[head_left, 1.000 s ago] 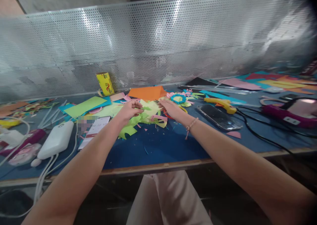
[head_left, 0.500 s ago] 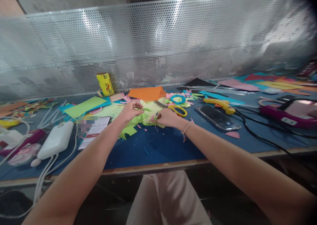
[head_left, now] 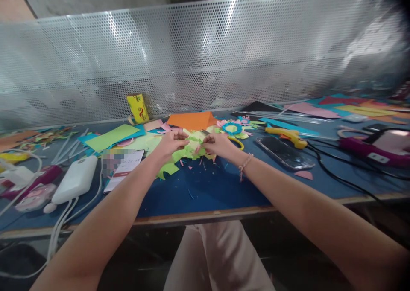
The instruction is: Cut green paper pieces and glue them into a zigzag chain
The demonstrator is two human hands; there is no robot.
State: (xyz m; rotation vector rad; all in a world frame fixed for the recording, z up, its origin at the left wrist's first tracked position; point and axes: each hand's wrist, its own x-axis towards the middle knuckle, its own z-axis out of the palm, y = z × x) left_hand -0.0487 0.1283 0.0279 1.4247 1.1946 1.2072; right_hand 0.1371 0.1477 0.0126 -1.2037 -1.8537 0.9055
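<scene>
My left hand is closed, its fingertips pinching the left edge of a light green fringed paper piece. On the other edge of that paper, my right hand is closed too, thumb and fingers together. Under and around both hands lie green paper scraps. Yellow-handled scissors rest partly hidden behind my right hand. Just beyond is a paper flower with a blue fringed ring and a pale green middle. A folded orange sheet lies behind the hands.
To the right are a yellow glue gun, a dark phone and a purple power strip with black cables. A lit phone and a white power bank lie left. A perforated metal panel stands behind the table.
My right hand has lifted slightly and turned, covering more of the scissors. The fringed green paper now shows raised between both hands. My left hand has barely moved.
</scene>
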